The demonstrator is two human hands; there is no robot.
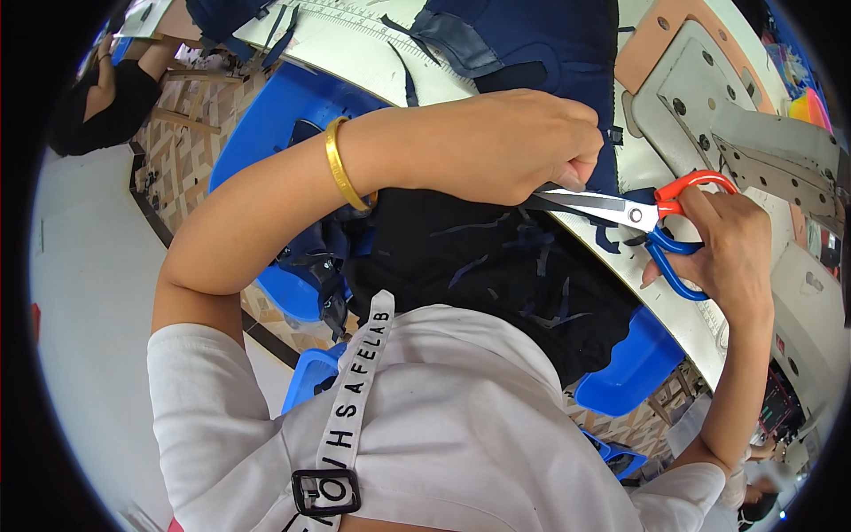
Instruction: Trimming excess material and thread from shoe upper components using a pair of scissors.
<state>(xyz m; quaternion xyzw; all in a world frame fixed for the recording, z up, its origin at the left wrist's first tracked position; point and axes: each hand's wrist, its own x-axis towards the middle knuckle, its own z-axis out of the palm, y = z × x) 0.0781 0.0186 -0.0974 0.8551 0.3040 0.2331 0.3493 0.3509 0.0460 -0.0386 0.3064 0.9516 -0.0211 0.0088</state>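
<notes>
My right hand (722, 244) grips a pair of scissors (612, 208) with one red and one blue handle loop. Its blades look closed or nearly so and point left, their tips passing under my left hand (532, 146). That hand is curled with thumb and fingers pressed together; what they pinch is hidden. Just beyond it, a navy fabric piece (567, 53) lies on the white table, with a dark strap end beside my knuckles. Black cloth (461, 257) covers my lap, scattered with thin dark fabric scraps (470, 270).
A sewing machine (771, 146) stands at the right on the white table (399, 66), which has a ruler scale along it. Blue bins (253, 129) sit below the table on both sides of me. Another person (106, 102) is at the far left.
</notes>
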